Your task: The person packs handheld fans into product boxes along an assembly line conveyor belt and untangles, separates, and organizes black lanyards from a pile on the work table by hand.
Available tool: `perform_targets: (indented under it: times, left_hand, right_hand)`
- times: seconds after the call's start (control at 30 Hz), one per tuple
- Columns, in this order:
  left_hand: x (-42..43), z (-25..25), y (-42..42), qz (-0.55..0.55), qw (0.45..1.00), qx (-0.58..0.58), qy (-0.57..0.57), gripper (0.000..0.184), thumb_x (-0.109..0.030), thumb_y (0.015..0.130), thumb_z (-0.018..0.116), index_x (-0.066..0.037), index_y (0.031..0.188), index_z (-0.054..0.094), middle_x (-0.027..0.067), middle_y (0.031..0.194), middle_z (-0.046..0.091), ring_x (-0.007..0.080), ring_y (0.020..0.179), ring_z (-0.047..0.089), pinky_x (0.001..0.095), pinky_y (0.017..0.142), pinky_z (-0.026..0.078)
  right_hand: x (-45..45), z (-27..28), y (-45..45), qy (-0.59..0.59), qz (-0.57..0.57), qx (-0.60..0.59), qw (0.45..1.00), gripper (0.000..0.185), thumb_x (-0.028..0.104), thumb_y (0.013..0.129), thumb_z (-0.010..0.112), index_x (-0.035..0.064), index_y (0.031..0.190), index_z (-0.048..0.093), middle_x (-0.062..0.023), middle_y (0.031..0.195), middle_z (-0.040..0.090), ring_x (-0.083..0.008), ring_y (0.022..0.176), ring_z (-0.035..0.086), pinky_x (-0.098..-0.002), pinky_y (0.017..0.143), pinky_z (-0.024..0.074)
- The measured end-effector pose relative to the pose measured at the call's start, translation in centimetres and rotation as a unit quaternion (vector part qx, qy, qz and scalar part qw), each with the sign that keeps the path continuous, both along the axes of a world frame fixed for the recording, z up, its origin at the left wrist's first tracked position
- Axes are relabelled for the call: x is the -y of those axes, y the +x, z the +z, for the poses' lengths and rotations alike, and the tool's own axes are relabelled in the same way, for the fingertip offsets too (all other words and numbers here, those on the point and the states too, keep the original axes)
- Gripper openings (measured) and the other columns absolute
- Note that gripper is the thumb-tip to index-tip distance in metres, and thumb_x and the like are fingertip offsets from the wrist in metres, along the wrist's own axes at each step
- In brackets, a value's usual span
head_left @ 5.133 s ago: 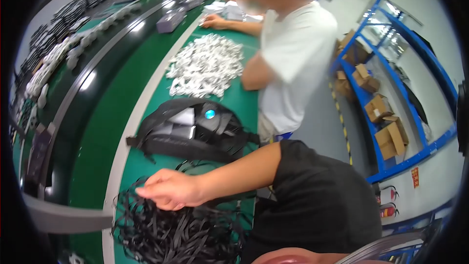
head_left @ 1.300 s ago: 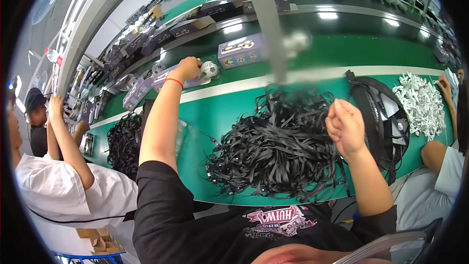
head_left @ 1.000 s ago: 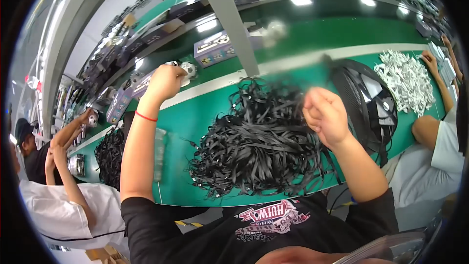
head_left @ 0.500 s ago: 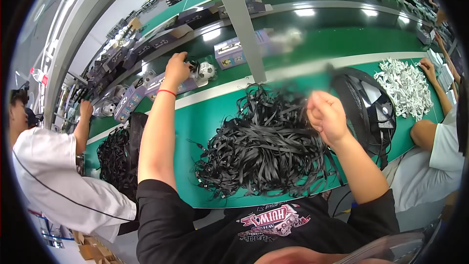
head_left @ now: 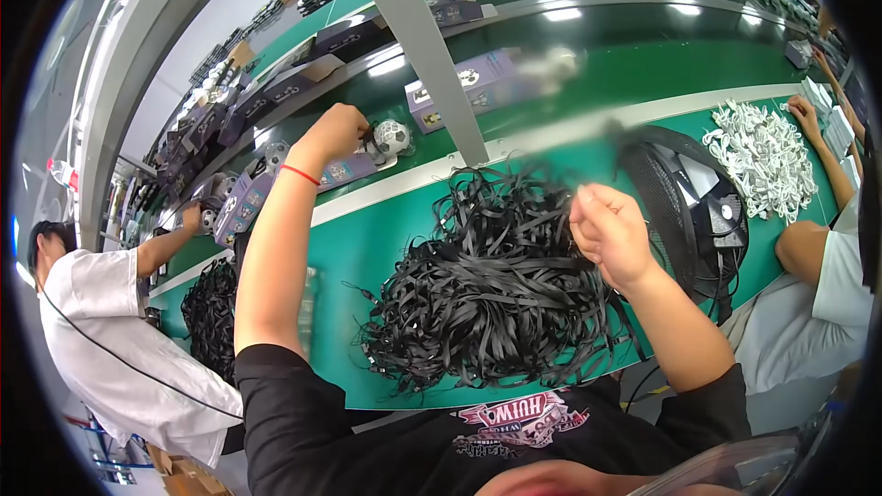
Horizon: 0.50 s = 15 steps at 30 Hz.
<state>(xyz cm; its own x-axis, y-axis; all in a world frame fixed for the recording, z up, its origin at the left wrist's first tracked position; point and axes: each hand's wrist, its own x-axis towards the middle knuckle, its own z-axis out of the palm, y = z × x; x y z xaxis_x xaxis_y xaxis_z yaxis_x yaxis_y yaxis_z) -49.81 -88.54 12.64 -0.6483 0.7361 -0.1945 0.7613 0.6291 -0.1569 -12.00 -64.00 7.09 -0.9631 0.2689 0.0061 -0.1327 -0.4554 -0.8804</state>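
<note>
My left hand (head_left: 338, 131) reaches over the dark green belt, closed, its fingertips at a small dark item I cannot make out. Right beside it is a ball with a black-and-white football pattern (head_left: 392, 137) in clear wrapping, at the end of an open purple box (head_left: 354, 168). My right hand (head_left: 611, 237) is closed with the thumb against bent fingers, above the right edge of a large heap of black lanyards (head_left: 496, 285) on the green table. Whether a lanyard is inside that hand is hidden.
A metal post (head_left: 427, 55) rises between my hands. Another purple box (head_left: 464, 87) lies behind it. A black mesh container (head_left: 657, 188) and a pile of white straps (head_left: 763, 161) are on the right. People work on both sides; one person's hand (head_left: 190, 218) is at left.
My left hand has turned and shifted slightly, staying by the football-patterned ball. My right hand has moved slightly down, still closed. The person at left has reached further toward the belt.
</note>
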Motion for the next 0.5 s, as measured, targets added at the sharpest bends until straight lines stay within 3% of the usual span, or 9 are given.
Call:
perform_targets:
  times: [0.13, 0.23, 0.4, 0.5]
  left_hand:
    - [-0.8, -0.1, 0.4, 0.004, 0.998, -0.031, 0.06, 0.018, 0.0, 0.074, 0.06, -0.004, 0.086, 0.074, 0.0177, 0.092, 0.064, 0.0389, 0.089, 0.063, 0.0418, 0.076, 0.051]
    - [-0.1, -0.8, 0.0, -0.075, 0.973, -0.055, 0.21, 0.016, -0.003, 0.076, 0.063, -0.005, 0.086, 0.074, 0.0167, 0.09, 0.069, 0.0364, 0.085, 0.066, 0.0418, 0.077, 0.053]
    - [1.2, 1.2, 2.3, -0.033, 0.949, -0.157, 0.273, 0.015, -0.002, 0.074, 0.064, -0.003, 0.087, 0.073, 0.0171, 0.088, 0.069, 0.0362, 0.083, 0.066, 0.041, 0.076, 0.053]
    - [0.5, 3.1, 8.0, 0.022, 0.983, 0.054, 0.176, 0.016, -0.003, 0.076, 0.065, -0.002, 0.091, 0.072, 0.0165, 0.089, 0.065, 0.0344, 0.087, 0.065, 0.0415, 0.077, 0.052]
  right_hand:
    - [-0.1, 0.3, 0.2, -0.003, -0.003, 0.0, 1.0, 0.032, 0.025, 0.102, 0.05, 0.0027, 0.08, 0.054, 0.0066, 0.052, 0.031, -0.0042, 0.044, 0.028, -0.0211, 0.039, 0.023]
    - [-0.2, 0.3, 0.3, -0.006, 0.002, -0.007, 1.0, 0.032, 0.026, 0.102, 0.05, 0.0029, 0.08, 0.054, 0.0065, 0.052, 0.031, -0.0041, 0.044, 0.028, -0.0212, 0.039, 0.0228]
    - [-0.2, 0.4, 0.3, -0.01, 0.007, -0.003, 1.0, 0.032, 0.026, 0.102, 0.049, 0.0033, 0.081, 0.054, 0.0067, 0.052, 0.03, -0.0044, 0.044, 0.028, -0.0216, 0.039, 0.0219]
    - [-0.1, 0.6, 0.5, -0.013, 0.016, -0.007, 1.0, 0.031, 0.026, 0.102, 0.049, 0.0046, 0.081, 0.054, 0.006, 0.053, 0.032, -0.0047, 0.044, 0.028, -0.0217, 0.039, 0.0207]
